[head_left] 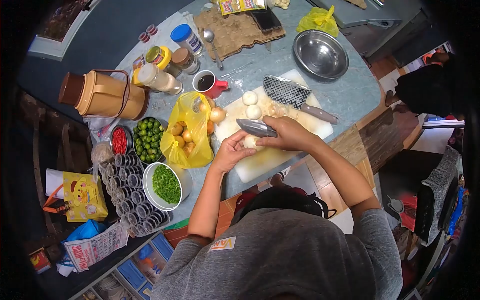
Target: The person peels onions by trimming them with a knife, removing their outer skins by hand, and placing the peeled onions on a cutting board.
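Observation:
My left hand (232,151) is closed around a pale peeled onion (251,141) over the white cutting board (251,171). In my right hand (287,134) is a small knife (255,127), its blade pointing left just above that onion; the hand hides its handle. Two more peeled white onions (253,111) sit on the board beyond my hands. A wide cleaver (285,92) with a patterned blade lies across the far side of the board. Left of the board, a yellow plastic bag (197,156) holds several unpeeled onions (187,136).
A steel bowl (321,54) stands at the back right. A red mug (212,86) of dark liquid is behind the board, near several jars (159,79) and a thermos (112,95). Chopped greens (166,185), green citrus (148,140), red chilies (119,140) and clear cups (127,192) stand left.

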`<state>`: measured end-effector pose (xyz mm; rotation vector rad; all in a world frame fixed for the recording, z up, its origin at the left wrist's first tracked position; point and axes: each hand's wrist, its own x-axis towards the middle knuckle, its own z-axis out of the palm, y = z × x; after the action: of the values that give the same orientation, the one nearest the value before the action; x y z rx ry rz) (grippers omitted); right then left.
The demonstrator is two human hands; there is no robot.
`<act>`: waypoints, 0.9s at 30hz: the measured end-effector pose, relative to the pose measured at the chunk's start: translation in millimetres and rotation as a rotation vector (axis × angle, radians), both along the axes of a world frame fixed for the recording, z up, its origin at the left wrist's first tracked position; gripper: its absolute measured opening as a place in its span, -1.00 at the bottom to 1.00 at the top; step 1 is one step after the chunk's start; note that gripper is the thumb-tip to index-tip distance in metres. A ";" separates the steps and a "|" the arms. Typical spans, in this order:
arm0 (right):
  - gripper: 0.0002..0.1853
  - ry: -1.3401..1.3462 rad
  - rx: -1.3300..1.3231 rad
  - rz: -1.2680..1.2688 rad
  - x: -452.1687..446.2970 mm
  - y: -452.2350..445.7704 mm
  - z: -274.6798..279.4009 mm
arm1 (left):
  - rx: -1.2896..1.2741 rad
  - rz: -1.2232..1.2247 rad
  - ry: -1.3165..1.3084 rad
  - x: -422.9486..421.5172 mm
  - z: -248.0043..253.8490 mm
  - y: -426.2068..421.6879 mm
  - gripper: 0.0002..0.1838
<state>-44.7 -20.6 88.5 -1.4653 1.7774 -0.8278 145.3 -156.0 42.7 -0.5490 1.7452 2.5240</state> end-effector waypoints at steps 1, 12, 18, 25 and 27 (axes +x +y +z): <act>-0.52 0.029 -0.028 0.006 -0.5 -1.0 -0.9 | 0.035 0.027 0.057 -2.3 0.3 0.7 -0.37; -0.52 0.086 0.010 0.046 -6.8 -3.2 0.1 | -0.040 0.029 0.062 -16.8 18.6 -5.5 -0.36; -0.52 0.090 0.034 0.057 -8.7 -9.0 -1.9 | 0.057 0.103 0.108 -18.8 3.4 -6.8 -0.37; -0.51 -0.061 -0.024 -0.085 -14.1 -18.5 -7.6 | 0.423 0.144 0.105 -18.9 -18.4 -14.6 -0.48; -0.51 -0.185 -0.007 -0.090 -15.7 -17.6 -5.4 | 0.411 0.137 0.147 -19.9 -17.9 -14.2 -0.49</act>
<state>-60.4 -38.2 83.0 -1.2759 1.7122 -0.9833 125.4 -170.2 24.8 -0.4800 1.1973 2.9699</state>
